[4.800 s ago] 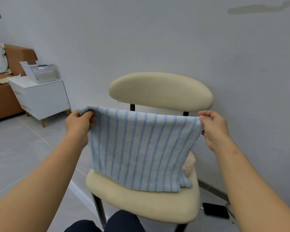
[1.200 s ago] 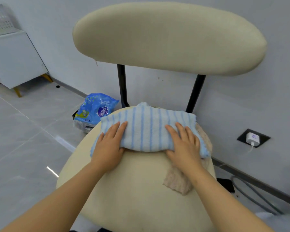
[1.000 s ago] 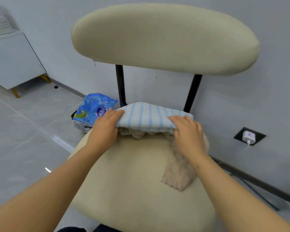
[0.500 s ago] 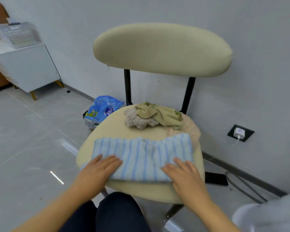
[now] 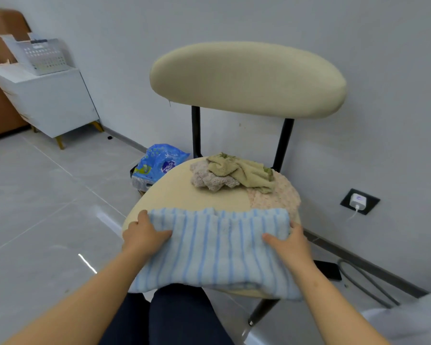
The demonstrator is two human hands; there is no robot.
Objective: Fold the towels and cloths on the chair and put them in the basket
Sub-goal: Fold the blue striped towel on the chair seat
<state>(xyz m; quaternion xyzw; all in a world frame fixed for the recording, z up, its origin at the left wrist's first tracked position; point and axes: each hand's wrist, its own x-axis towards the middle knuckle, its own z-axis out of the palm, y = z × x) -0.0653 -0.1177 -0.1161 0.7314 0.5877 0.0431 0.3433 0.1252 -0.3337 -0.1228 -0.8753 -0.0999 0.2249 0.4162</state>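
Gripping the striped towel (image 5: 217, 247) at each end are left hand (image 5: 142, 236) and right hand (image 5: 290, 246); blue packet (image 5: 159, 163) print unreadable.

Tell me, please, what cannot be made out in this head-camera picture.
Head view, each:
- The white perforated plastic basket: far and blurred; its walls hide any contents.
- The pink knitted cloth: partly under the crumpled olive-green cloth and the blue-striped terry towel.
- The black flat phone on the floor: mostly behind the right forearm.
- The left hand and right hand: fingertips hidden at the towel's ends.
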